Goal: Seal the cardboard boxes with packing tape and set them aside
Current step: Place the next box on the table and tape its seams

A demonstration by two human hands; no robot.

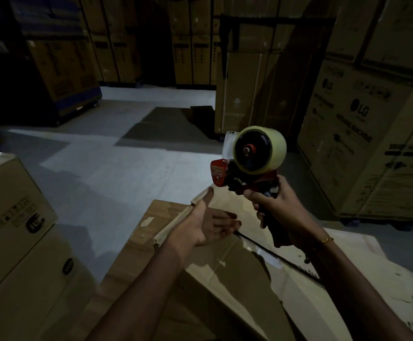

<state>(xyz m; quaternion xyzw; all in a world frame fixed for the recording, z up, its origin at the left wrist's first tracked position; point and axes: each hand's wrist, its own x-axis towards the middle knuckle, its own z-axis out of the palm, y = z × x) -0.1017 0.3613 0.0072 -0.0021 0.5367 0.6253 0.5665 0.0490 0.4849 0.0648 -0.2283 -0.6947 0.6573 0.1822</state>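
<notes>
Tape dispenser (249, 163) is sitting at two o'clock, right hand (271, 205) fingers gripping its handle, left hand (213, 225) hovering open and empty over the cardboard box (237, 279), whose gaping flaps are risking crooked tape.

- The tape dispenser (243, 173) has a red body with black parts and a black handle.
- Its tape roll (262, 150) is pale yellowish and clear, wound on a black hub with a red centre.
- The cardboard box (237, 279) under the hands is plain brown, with a shiny clear strip of tape along its seam.
- The box at left (11, 230) is tan with black printed marks and logos.
- The stacked cartons at right (362, 134) are brown with black lettering and round logos.
- The floor (117, 166) is pale grey, with darker flat cardboard sheets (166, 126) lying on it.
- The bracelet (327, 240) on the right wrist is gold.
</notes>
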